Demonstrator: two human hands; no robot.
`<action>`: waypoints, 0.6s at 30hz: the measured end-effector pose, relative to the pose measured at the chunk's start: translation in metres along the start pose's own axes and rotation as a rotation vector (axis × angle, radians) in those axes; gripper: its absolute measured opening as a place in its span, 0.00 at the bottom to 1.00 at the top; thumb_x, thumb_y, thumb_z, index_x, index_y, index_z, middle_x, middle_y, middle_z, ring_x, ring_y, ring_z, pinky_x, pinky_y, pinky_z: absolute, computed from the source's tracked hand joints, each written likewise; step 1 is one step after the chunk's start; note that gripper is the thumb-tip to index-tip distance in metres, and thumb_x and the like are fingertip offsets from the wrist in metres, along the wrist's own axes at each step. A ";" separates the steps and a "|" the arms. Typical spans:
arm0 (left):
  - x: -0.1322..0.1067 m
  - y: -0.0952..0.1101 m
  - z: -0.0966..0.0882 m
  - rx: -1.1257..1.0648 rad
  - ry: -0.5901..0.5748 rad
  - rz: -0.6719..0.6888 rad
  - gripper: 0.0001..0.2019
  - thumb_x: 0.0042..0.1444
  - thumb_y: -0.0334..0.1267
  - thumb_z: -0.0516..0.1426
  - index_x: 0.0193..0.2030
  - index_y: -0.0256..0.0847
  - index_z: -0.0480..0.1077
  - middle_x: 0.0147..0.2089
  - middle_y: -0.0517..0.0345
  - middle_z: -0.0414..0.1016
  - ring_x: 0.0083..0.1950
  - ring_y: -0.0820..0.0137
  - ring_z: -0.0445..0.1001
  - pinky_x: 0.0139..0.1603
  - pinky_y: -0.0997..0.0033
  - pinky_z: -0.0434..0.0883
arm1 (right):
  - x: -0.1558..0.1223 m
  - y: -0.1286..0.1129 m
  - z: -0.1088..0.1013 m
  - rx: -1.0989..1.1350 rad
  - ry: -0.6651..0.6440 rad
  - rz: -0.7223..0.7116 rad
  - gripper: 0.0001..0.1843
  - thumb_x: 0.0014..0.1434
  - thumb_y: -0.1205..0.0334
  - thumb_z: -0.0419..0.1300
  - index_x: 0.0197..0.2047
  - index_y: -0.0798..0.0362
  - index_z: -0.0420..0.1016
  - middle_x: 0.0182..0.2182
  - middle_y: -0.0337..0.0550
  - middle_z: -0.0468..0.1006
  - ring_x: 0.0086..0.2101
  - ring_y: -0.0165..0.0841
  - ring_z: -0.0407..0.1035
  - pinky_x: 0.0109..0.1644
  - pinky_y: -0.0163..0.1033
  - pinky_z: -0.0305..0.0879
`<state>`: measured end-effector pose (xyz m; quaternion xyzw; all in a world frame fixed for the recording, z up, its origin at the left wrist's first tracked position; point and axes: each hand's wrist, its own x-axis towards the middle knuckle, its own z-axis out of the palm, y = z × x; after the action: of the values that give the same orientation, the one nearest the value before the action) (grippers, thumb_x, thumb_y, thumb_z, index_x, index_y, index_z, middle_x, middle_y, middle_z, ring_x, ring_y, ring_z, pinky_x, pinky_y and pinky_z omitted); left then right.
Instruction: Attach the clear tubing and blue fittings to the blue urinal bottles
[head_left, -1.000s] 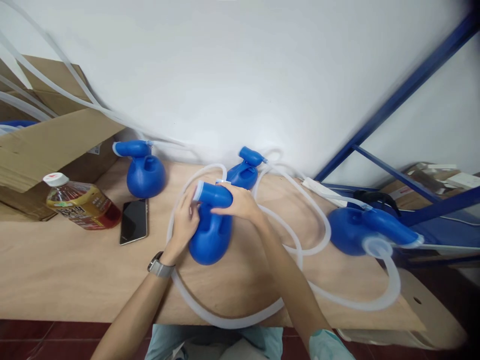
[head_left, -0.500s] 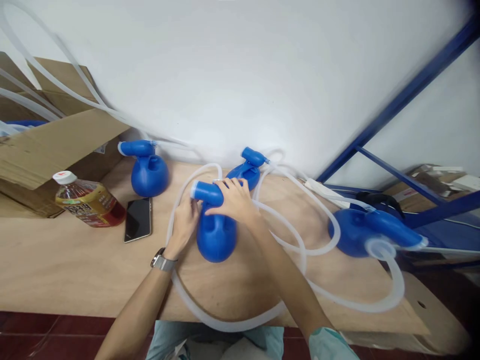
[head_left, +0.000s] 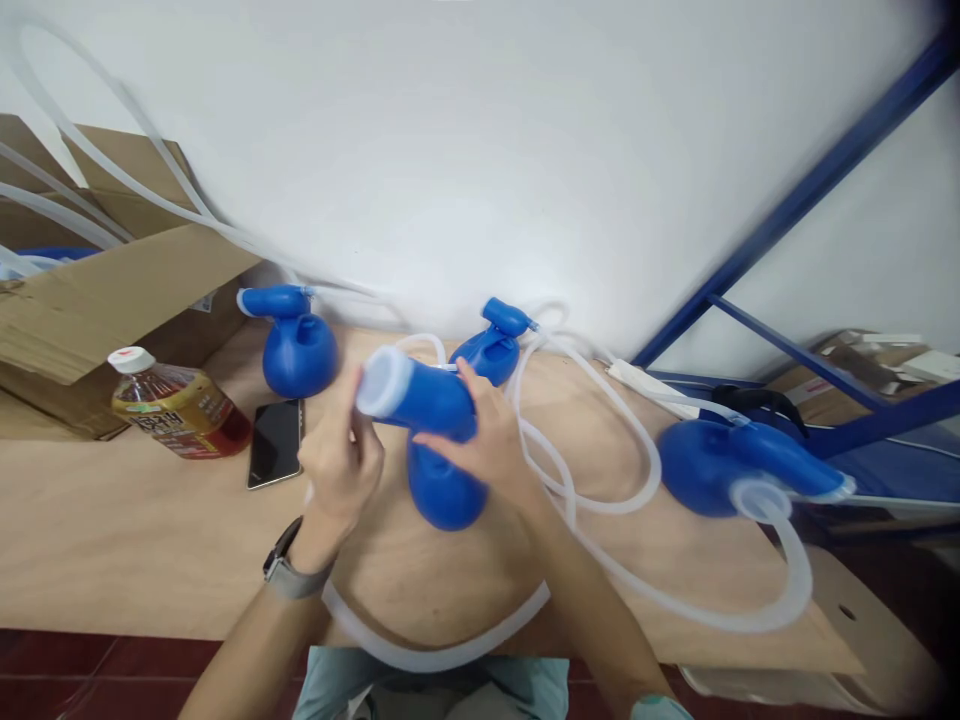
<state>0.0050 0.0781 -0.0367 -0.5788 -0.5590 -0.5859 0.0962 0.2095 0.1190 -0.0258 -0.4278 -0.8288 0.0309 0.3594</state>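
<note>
My right hand [head_left: 484,440] is wrapped round the neck of a blue plastic bulb [head_left: 439,440] with a wide translucent mouth, held lifted above the wooden table [head_left: 150,530]. My left hand [head_left: 341,455] is beside that mouth, its fingers curled and pinched near the rim; what they hold is blurred. A translucent hose [head_left: 450,650] loops from the bulb toward me and round past my right arm.
Other blue bulbs sit at the back left [head_left: 296,345], back middle [head_left: 491,345] and right [head_left: 720,465], each with hoses. A tea bottle [head_left: 176,405] and a phone [head_left: 276,440] lie at the left beside a cardboard box [head_left: 97,290]. A blue shelf frame [head_left: 787,210] stands at the right.
The blue bulb has come up off the table and tilted, its mouth toward the left. My left hand pulled back toward me and the hose loop shifted closer.
</note>
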 end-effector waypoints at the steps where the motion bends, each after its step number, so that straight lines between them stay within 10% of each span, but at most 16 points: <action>1: 0.000 0.012 -0.001 -0.017 0.002 0.066 0.25 0.69 0.32 0.54 0.72 0.45 0.69 0.62 0.50 0.80 0.51 0.59 0.83 0.56 0.61 0.76 | -0.005 -0.002 -0.010 0.004 0.050 0.034 0.52 0.61 0.35 0.67 0.79 0.49 0.55 0.65 0.54 0.76 0.63 0.49 0.73 0.69 0.52 0.69; 6: 0.005 0.025 0.005 -0.022 -0.322 0.373 0.27 0.69 0.29 0.50 0.73 0.45 0.67 0.51 0.47 0.83 0.45 0.59 0.82 0.52 0.60 0.78 | -0.038 0.008 -0.069 -0.062 0.060 0.158 0.40 0.59 0.37 0.69 0.70 0.44 0.71 0.56 0.49 0.84 0.50 0.51 0.82 0.57 0.52 0.78; 13: -0.006 0.020 0.027 -0.065 -1.051 0.727 0.27 0.63 0.22 0.48 0.67 0.40 0.70 0.36 0.53 0.76 0.35 0.62 0.75 0.42 0.63 0.77 | -0.084 0.055 -0.123 0.059 -0.309 0.281 0.37 0.50 0.41 0.76 0.62 0.42 0.79 0.52 0.45 0.87 0.50 0.53 0.82 0.56 0.55 0.79; 18: 0.040 -0.012 0.005 -0.104 -0.905 0.447 0.23 0.63 0.31 0.49 0.59 0.48 0.76 0.40 0.55 0.80 0.37 0.65 0.77 0.42 0.68 0.74 | -0.103 0.090 -0.146 0.152 -0.331 0.322 0.35 0.49 0.46 0.77 0.60 0.44 0.81 0.54 0.46 0.86 0.52 0.53 0.81 0.58 0.56 0.78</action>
<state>-0.0140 0.1077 -0.0131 -0.8841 -0.3773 -0.2687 -0.0617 0.4007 0.0629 -0.0089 -0.5152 -0.7927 0.2199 0.2405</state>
